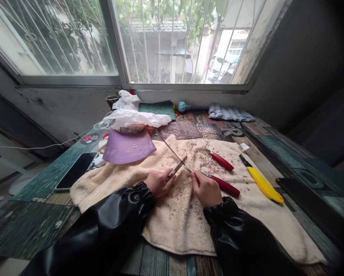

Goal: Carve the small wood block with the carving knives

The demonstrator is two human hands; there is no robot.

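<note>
1. Towel: spread beneath, rumpled, strewn with crumbs.
2. Yellow cutter: laid at right.
3. Two red tools: laid right; right hand crowded by the nearer.
4. Rod: pinched at near end by right fingers, crossed with stick.
5. Stick: clasped over mid-towel by left hand; judged light, stiff, snappable; best held at near end.

Head camera here — facing forward and down, close over left hand and right hand, across the towel toward the window.
</note>
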